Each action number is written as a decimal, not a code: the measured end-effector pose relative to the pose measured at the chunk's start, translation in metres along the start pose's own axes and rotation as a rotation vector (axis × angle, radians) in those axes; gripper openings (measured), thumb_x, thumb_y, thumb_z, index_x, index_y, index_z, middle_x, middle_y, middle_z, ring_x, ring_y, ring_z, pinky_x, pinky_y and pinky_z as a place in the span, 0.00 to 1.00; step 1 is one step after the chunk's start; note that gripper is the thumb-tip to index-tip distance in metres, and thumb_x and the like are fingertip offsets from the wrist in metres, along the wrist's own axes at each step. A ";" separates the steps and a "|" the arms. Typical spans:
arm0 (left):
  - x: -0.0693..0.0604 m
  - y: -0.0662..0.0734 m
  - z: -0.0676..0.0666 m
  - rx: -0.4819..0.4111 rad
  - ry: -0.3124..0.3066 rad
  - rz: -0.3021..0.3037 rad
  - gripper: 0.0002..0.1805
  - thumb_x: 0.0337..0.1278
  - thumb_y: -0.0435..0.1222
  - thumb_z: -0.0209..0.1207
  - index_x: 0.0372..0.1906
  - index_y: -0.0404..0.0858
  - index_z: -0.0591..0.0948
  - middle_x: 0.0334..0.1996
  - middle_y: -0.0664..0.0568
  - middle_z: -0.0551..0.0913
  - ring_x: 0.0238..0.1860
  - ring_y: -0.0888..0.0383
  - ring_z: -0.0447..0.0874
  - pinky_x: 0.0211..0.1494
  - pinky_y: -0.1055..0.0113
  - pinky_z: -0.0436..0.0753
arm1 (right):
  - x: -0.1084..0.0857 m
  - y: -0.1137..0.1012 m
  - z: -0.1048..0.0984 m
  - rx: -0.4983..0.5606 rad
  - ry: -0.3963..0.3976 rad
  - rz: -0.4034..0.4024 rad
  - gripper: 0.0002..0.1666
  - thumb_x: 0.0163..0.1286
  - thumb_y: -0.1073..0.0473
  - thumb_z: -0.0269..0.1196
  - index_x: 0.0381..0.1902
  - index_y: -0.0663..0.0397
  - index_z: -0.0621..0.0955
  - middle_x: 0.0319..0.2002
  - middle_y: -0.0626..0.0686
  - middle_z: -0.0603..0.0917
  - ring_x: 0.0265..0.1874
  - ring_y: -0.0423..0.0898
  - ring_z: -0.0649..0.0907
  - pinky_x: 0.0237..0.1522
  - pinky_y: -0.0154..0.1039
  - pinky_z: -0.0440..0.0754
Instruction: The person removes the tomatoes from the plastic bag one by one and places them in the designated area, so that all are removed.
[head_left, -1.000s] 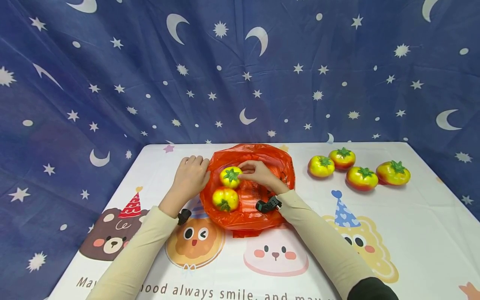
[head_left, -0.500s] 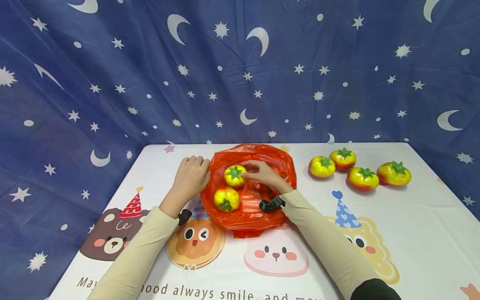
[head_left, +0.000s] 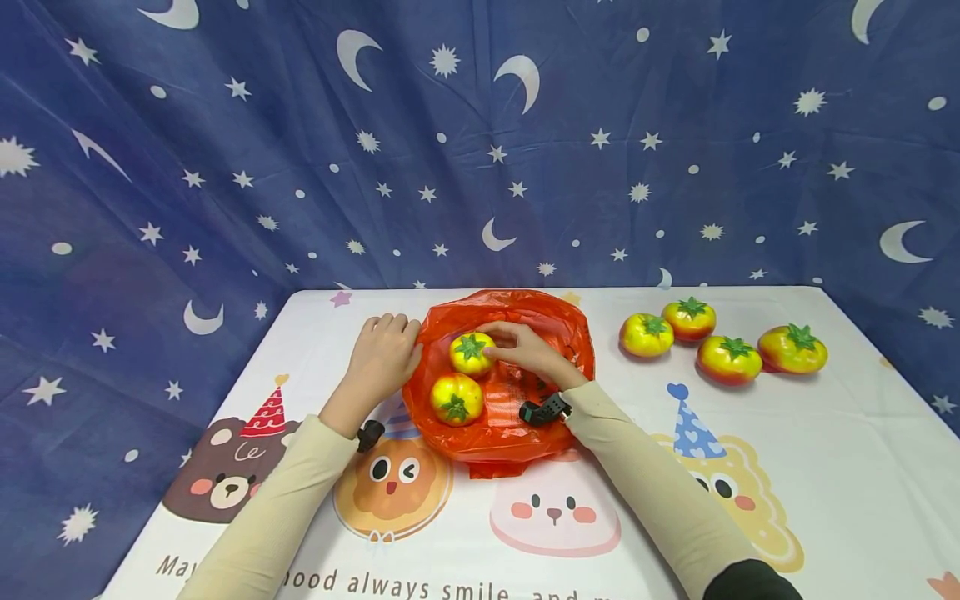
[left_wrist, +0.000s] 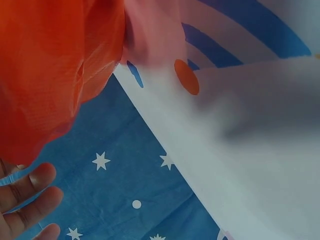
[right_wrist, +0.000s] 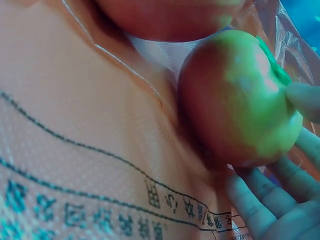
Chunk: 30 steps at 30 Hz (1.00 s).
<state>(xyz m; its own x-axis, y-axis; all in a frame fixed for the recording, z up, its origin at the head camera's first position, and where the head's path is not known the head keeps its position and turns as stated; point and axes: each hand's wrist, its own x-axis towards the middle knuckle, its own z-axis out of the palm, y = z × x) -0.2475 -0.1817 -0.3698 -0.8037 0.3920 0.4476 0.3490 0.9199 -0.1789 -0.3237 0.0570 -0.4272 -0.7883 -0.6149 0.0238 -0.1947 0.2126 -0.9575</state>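
My right hand (head_left: 525,350) reaches into an open red plastic bag (head_left: 517,450) and holds a yellow-and-red tomato (head_left: 470,352) with a green leafy top. In the right wrist view, the thumb lies by the tomato's (right_wrist: 240,100) green top, with fingers around its side. A second tomato (head_left: 456,398) lies in the bag, close in front of the held one. At the bag's left rim, my left hand (head_left: 382,354) grips the plastic. The left wrist view has its fingertips (left_wrist: 42,175) just under the bag's edge (left_wrist: 55,75); the thumb is hidden.
Several more tomatoes (head_left: 729,361) lie together on the white patterned tablecloth (head_left: 847,467), right of the bag. A blue curtain (head_left: 480,192) with stars and moons hangs behind the table. Dark wrist straps (head_left: 546,409) are on both wrists.
My right hand has shifted slightly right with the tomato, which now sits a little farther from the bag's left rim. The left hand stays at the rim.
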 end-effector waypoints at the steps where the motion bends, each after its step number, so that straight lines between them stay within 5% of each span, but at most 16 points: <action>1: 0.000 0.000 0.000 0.001 -0.001 0.000 0.11 0.54 0.38 0.60 0.37 0.34 0.78 0.29 0.43 0.79 0.35 0.46 0.78 0.43 0.54 0.78 | 0.000 0.000 0.000 -0.002 -0.006 -0.002 0.26 0.66 0.60 0.60 0.62 0.57 0.71 0.62 0.59 0.74 0.62 0.54 0.74 0.60 0.46 0.74; 30: -0.001 0.000 0.000 0.005 0.023 0.005 0.11 0.52 0.38 0.61 0.36 0.34 0.78 0.28 0.44 0.78 0.34 0.46 0.77 0.42 0.53 0.77 | 0.004 0.002 0.004 0.053 -0.041 -0.016 0.33 0.56 0.70 0.66 0.61 0.63 0.70 0.62 0.62 0.74 0.63 0.55 0.73 0.60 0.43 0.75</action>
<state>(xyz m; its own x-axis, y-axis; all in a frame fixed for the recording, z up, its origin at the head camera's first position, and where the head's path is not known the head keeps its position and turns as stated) -0.2472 -0.1824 -0.3703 -0.7909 0.3962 0.4664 0.3507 0.9180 -0.1852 -0.3247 0.0516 -0.4299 -0.7606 -0.6486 0.0289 -0.1756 0.1627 -0.9709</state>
